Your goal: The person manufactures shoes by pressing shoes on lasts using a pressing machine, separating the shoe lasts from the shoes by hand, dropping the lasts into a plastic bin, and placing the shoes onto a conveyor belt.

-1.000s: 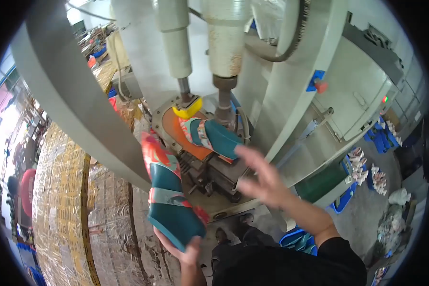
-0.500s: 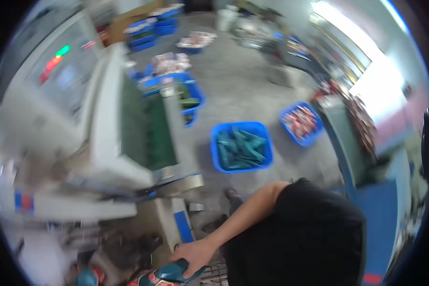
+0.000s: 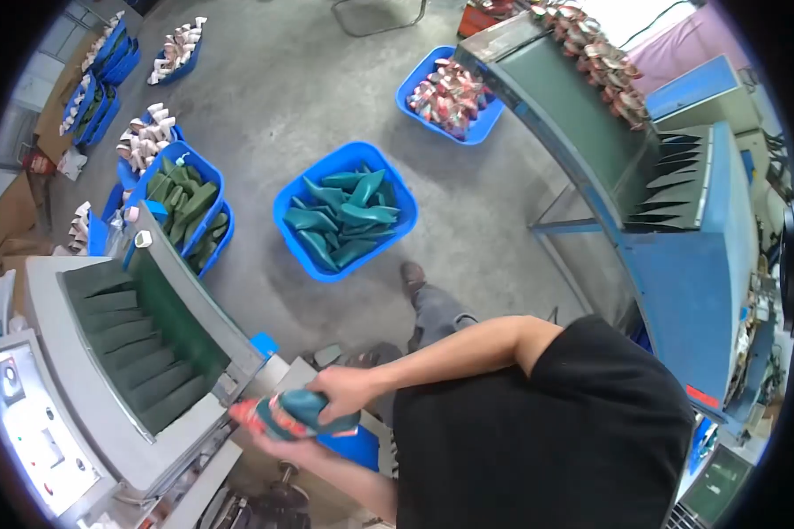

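Note:
Between my two hands is a teal shoe last with a red and teal upper on it, at the lower left of the view. My right hand is wrapped over its teal heel end. Under the red toe part lies my left hand, its fingers partly hidden by the upper. Just left of the shoe stands the end of a machine's green conveyor, behind dark curtain strips. Beyond my hands, a blue basket on the floor holds several teal lasts.
A basket of green lasts stands beyond the conveyor. Farther off is a basket of red and white pieces. On the right stands a blue machine with a sloping green belt. A lit control panel is at lower left.
The view has swung from the press machine to the floor baskets and conveyor. My right hand, empty at first, now holds the last's heel end, and both hands are together on one shoe.

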The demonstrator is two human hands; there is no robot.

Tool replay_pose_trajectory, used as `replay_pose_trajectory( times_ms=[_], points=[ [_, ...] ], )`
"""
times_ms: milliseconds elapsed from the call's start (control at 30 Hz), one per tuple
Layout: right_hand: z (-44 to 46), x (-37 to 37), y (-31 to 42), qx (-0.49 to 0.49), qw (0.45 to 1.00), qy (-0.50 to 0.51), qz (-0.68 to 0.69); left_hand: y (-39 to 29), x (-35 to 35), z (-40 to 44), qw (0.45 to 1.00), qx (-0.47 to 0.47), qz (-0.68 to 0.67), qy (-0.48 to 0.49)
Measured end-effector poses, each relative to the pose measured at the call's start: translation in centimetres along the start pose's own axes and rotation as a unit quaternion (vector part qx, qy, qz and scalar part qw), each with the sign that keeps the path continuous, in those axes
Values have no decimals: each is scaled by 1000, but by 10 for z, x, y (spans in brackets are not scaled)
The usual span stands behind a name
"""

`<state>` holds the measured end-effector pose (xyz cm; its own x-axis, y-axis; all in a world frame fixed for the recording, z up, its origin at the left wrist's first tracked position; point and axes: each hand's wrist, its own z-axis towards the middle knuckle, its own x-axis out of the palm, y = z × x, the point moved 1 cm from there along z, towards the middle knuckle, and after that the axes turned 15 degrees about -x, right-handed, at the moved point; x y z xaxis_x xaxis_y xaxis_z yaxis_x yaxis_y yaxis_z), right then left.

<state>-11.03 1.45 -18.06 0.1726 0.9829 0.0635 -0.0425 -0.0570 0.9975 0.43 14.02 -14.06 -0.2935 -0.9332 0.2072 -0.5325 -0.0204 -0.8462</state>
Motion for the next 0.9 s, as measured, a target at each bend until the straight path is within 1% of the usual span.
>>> replay_pose_trajectory(
  times_ms=[33,67,100,133,167,200,233,267,300,333,367,400,433,467,500,533,567,600,633,667,733,767,800,833,867,900],
  points=[
    [-9,-19,-1,8,1000,-25,8,3,38,5,999,-21,-23,11],
    [-19,-36,0,15,998,-63,7,24,29,34,996,-85,-33,-9],
    [-25,-54,3,44,996,-72,-39,31,44,45,994,-109,-31,-8],
    [-33,-66,-6,43,993,-111,-17,40,58,55,990,-136,-29,-9],
    [-42,-90,5,51,993,-105,-23,54,46,85,990,-137,-21,-9],
    [-57,-105,0,44,992,-105,-54,60,23,132,998,-58,-15,0],
    [-77,-127,5,61,992,-78,-73,51,6,167,1000,22,-9,11],
    [-97,-142,-8,89,994,-68,-18,29,4,178,998,-28,-36,-48],
    [-113,-155,-20,118,988,-99,34,3,33,172,999,-31,-35,-27],
    [-121,-161,-45,178,969,-143,99,-19,59,161,999,-38,-32,-11],
    [-119,-169,-63,253,936,-187,158,-27,68,155,999,-43,-26,-14],
    [-116,-173,-94,274,912,-248,181,-32,80,154,998,-57,13,12],
    [-104,-174,-131,293,911,-281,76,-38,97,158,996,-66,47,43],
    [-87,-180,-163,340,891,-300,-3,-38,122,155,996,-61,46,47],
    [-71,-188,-185,357,866,-349,21,-28,148,143,997,-72,30,13],
    [-55,-194,-224,343,860,-375,41,-20,163,138,996,-84,14,-21],
    [-38,-201,-249,332,863,-380,21,-7,152,150,993,-105,32,33],
    [-25,-210,-262,323,865,-384,0,4,158,148,993,-108,30,37],
    [-14,-220,-261,320,880,-348,-52,13,156,153,991,-129,15,32],
    [-8,-224,-267,323,880,-344,-54,20,154,156,988,-149,-2,24],
    [5,-230,-277,383,876,-249,-155,27,149,159,987,-163,-13,6],
    [7,-229,-282,382,869,-247,-197,31,148,160,984,-174,-23,-7],
    [2,-231,-287,384,868,-242,-203,36,149,162,984,-176,-30,-10],
    [-7,-234,-288,343,889,-243,-181,42,149,166,979,-199,-46,-11],
    [-13,-241,-275,301,908,-244,-157,50,149,171,973,-221,-60,-11],
    [-24,-246,-260,293,919,-234,-126,61,148,180,973,-222,-67,-4]
  ],
)
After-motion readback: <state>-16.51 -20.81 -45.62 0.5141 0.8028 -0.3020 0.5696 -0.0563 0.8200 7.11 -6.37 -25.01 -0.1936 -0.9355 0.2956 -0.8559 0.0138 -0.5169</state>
